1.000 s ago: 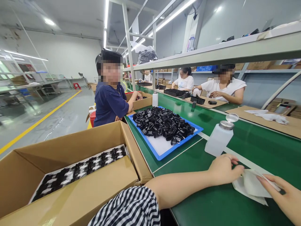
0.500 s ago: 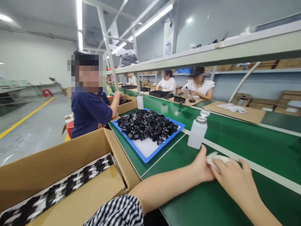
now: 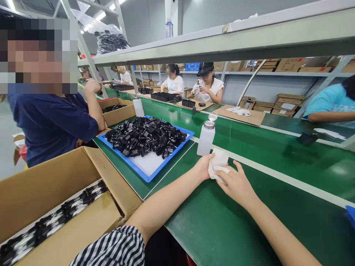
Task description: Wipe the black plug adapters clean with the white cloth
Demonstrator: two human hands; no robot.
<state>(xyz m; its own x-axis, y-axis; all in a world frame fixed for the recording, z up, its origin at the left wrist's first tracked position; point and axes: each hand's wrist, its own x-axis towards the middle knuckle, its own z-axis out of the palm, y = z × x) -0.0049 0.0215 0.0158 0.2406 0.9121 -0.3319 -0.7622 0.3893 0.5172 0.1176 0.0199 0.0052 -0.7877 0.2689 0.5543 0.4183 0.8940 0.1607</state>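
A crumpled white cloth (image 3: 219,158) is held between my two hands above the green work surface. My left hand (image 3: 205,167) grips it from the left side, with the thumb upward. On the other side, my right hand (image 3: 237,181) pinches its lower part, the index finger lifted away. Just beyond them stands a white square bottle (image 3: 205,141) with a metal collar and its cap flipped up. A blue-rimmed tray (image 3: 148,177) to the left bears a heap of black plug adapters (image 3: 146,136).
An open cardboard box (image 3: 111,173) with rows of black parts is at lower left. A co-worker in a dark blue shirt (image 3: 55,125) leans at the left. A shelf beam (image 3: 194,48) crosses above, and several people sit across the belt (image 3: 238,136).
My view has turned right, so everything sits further left. The cloth shows more of itself, standing up between my hands. A person in light blue has come into view at right.
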